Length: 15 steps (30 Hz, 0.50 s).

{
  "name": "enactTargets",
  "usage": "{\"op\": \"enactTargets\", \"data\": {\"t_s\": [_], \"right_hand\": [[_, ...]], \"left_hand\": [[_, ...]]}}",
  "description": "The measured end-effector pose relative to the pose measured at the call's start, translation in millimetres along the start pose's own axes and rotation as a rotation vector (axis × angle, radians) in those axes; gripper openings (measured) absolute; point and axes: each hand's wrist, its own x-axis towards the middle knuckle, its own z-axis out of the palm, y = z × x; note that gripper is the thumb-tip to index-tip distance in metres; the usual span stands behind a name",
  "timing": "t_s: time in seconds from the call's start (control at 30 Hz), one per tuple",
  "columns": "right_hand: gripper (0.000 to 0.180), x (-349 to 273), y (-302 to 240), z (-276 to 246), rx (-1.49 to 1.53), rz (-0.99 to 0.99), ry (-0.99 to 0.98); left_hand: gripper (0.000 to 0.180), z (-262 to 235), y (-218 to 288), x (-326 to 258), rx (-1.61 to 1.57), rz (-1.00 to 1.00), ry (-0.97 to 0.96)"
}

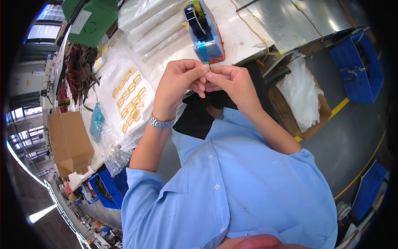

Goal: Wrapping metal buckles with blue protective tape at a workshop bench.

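My left hand [178,79] and my right hand [233,81] meet in front of a blue tape dispenser [212,40]. Their thumbs and fingertips pinch together at the end of a strip of shiny blue tape [202,52], which runs down from the dispenser. Anything else between the fingertips is hidden by them. Left of my left wrist, several gold rectangular metal frames [132,89] lie in rough rows on a white sheet [108,79]. The dispenser holds a dark roll [194,20] and stands on the white tabletop.
Long plastic-wrapped bundles [145,20] lie behind the frames, near a green box [93,23]. A cardboard box [70,143] and crumpled clear plastic [112,155] sit at the left. To the right are an open carton with white plastic [302,93] and a blue bin [358,68].
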Motion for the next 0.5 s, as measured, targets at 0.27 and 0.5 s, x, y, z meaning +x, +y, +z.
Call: {"op": "enactTargets", "data": {"t_s": [0.27,0.5], "right_hand": [[0.042,13,-11,-15,-0.244,-0.038,-0.049],[0.045,21,-23,-12,-0.404,-0.246,-0.077]], "left_hand": [[0.024,-13,-1,15,-0.010,-0.098,-0.045],[0.028,-26,1,26,-0.140,-0.180,-0.115]]}}
